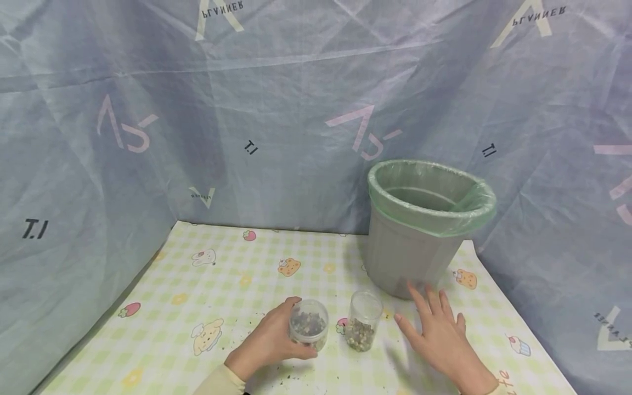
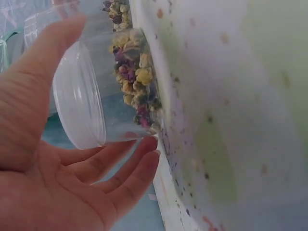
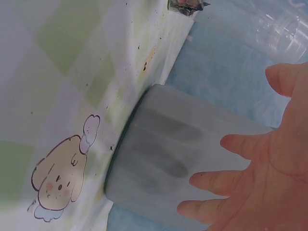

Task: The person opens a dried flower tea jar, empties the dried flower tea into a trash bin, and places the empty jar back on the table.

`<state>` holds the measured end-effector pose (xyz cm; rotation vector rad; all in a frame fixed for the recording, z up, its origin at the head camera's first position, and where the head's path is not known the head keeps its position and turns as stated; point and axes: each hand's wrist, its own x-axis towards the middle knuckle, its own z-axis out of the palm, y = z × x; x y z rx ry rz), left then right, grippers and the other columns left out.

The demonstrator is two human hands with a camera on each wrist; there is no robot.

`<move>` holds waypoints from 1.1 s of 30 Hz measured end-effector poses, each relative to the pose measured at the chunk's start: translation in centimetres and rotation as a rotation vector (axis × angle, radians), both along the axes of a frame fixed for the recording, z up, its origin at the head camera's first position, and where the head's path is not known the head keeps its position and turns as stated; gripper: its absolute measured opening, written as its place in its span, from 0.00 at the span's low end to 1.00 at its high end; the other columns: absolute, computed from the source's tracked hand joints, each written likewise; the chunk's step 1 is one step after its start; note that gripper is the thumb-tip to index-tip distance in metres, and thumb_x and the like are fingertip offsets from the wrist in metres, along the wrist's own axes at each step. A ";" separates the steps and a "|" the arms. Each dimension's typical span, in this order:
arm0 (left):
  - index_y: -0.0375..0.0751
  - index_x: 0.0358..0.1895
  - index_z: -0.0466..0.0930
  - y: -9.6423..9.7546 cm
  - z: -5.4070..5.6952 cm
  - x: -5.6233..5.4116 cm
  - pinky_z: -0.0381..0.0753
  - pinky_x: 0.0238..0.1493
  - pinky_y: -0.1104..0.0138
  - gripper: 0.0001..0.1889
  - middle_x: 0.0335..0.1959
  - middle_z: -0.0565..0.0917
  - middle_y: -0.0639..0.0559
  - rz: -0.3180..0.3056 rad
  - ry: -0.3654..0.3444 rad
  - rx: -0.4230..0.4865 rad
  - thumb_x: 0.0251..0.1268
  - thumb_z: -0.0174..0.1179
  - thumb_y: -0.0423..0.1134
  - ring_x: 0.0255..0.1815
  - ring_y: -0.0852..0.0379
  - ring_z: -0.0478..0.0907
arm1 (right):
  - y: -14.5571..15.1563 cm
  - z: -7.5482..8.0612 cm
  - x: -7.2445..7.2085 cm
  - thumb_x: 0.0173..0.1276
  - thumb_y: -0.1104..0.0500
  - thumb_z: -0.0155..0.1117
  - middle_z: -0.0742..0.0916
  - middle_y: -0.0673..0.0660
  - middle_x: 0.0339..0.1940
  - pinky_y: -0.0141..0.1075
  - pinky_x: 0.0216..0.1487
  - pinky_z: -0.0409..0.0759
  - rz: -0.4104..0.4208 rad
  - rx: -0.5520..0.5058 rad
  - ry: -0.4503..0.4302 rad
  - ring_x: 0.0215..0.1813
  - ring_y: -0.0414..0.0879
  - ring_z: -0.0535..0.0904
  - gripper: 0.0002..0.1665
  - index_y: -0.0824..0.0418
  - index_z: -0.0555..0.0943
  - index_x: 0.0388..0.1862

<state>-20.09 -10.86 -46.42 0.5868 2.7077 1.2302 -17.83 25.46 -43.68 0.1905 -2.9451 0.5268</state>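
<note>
A clear plastic jar [image 1: 309, 325] of dried flower buds stands on the table, its wide, smooth-sided top nearest the palm in the left wrist view. My left hand [image 1: 271, 334] curves round this jar, thumb on the near side and fingers on the far side. Yellow and magenta dried buds [image 2: 132, 74] lie in its bottom. Just to the right stands a second clear jar [image 1: 364, 321], about half filled with similar buds. My right hand [image 1: 436, 340] hovers to the right of that second jar, fingers spread, holding nothing.
A grey bin [image 1: 410, 247] with a green liner [image 1: 444, 225] stands at the back right, beyond my right hand. Dark crumbs lie scattered on the checked tablecloth [image 1: 168, 329], mostly near the left hand. Blue-grey cloth [image 1: 281, 109] hangs around the table's back and sides.
</note>
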 end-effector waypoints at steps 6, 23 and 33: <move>0.31 0.78 0.57 0.4 -0.2 0.1 0.80 0.55 0.38 0.63 0.63 0.77 0.36 0.013 -0.015 -0.037 0.41 0.85 0.55 0.61 0.36 0.76 | -0.1 0.0 0.0 0.76 0.27 0.49 0.58 0.77 0.81 0.88 0.56 0.46 0.003 -0.021 -0.009 0.78 0.83 0.46 0.50 0.54 0.56 0.84; 0.35 0.69 0.65 0.7 -0.5 -0.1 0.84 0.52 0.47 0.52 0.55 0.81 0.43 0.024 -0.002 -0.041 0.42 0.84 0.54 0.53 0.46 0.80 | -0.4 0.2 0.1 0.77 0.29 0.51 0.61 0.78 0.79 0.84 0.60 0.54 0.016 0.005 0.036 0.77 0.82 0.52 0.48 0.55 0.59 0.83; 0.34 0.69 0.65 0.4 -0.3 -0.2 0.84 0.54 0.46 0.51 0.58 0.80 0.42 0.015 0.033 -0.022 0.42 0.83 0.52 0.55 0.44 0.81 | -0.2 0.9 0.4 0.77 0.34 0.55 0.66 0.79 0.76 0.71 0.72 0.54 0.063 -0.065 0.124 0.77 0.80 0.54 0.46 0.62 0.62 0.80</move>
